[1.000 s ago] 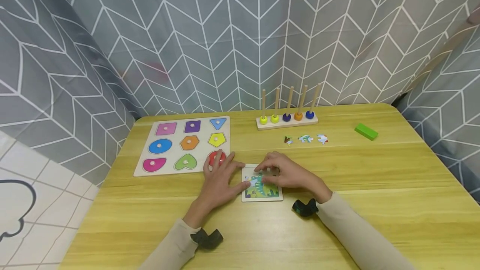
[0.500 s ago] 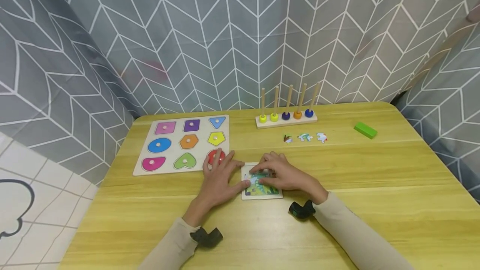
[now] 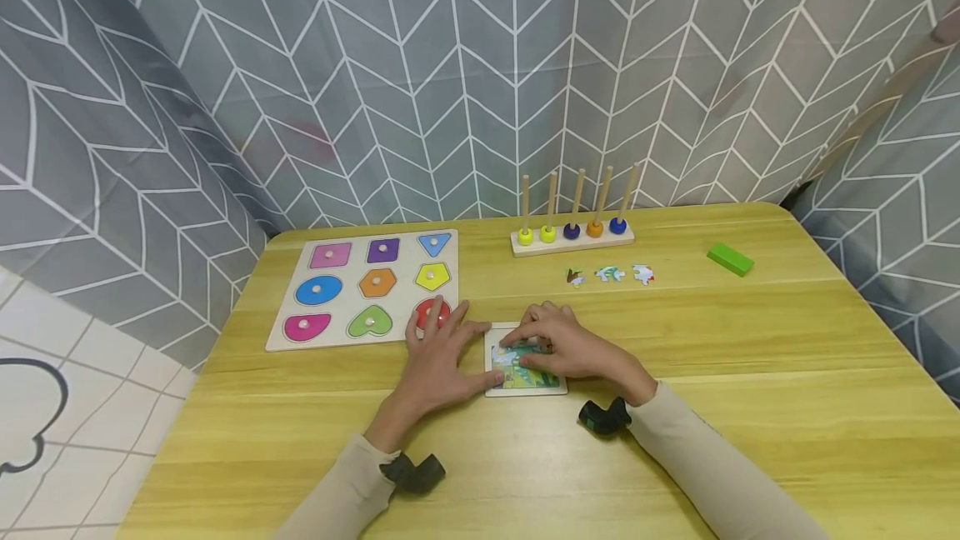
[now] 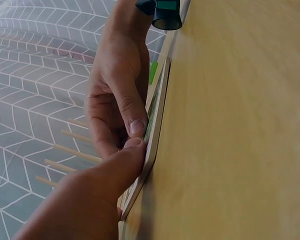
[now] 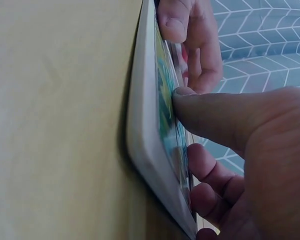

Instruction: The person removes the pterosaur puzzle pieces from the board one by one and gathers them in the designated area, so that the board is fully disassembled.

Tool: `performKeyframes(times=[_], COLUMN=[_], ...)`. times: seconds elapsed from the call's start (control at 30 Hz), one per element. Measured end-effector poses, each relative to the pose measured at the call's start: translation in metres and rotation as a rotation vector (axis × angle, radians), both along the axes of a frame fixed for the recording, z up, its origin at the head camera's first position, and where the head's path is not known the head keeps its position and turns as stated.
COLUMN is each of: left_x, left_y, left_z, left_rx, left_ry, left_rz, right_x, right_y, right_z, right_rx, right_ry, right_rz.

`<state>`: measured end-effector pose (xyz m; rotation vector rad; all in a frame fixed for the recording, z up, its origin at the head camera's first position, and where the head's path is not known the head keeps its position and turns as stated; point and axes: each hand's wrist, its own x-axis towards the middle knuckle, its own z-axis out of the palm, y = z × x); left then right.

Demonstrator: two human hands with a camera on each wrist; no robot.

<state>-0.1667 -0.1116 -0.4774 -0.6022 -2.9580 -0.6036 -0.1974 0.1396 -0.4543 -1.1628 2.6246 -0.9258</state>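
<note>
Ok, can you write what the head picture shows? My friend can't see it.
A person's left hand and right hand touch a small framed picture puzzle on a wooden table. Beyond it are three loose pieces, a bead stand with five pegs and, further right, a green block; a board of colourful shapes lies to the left.

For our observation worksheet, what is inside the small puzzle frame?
Green and blue picture pieces show; what the right hand and left hand cover cannot be seen.
</note>
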Motion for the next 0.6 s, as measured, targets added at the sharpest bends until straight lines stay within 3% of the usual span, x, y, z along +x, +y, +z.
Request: performKeyframes(times=[0.4, 0.6], left_x=[0.0, 0.0005], left_y=[-0.0002, -0.0008], left_z=[0.0014, 0.0006], left_rx=[0.002, 0.02], left_ry=[-0.009, 0.022], left_rz=[-0.003, -0.011], right_x=[-0.0005, -0.0003], right_y=[-0.0008, -0.0016], right_z=[-0.0012, -0.0016], right_rx=[0.007, 0.008], right_ry=[-0.02, -0.039], right_rz=[-0.013, -0.024])
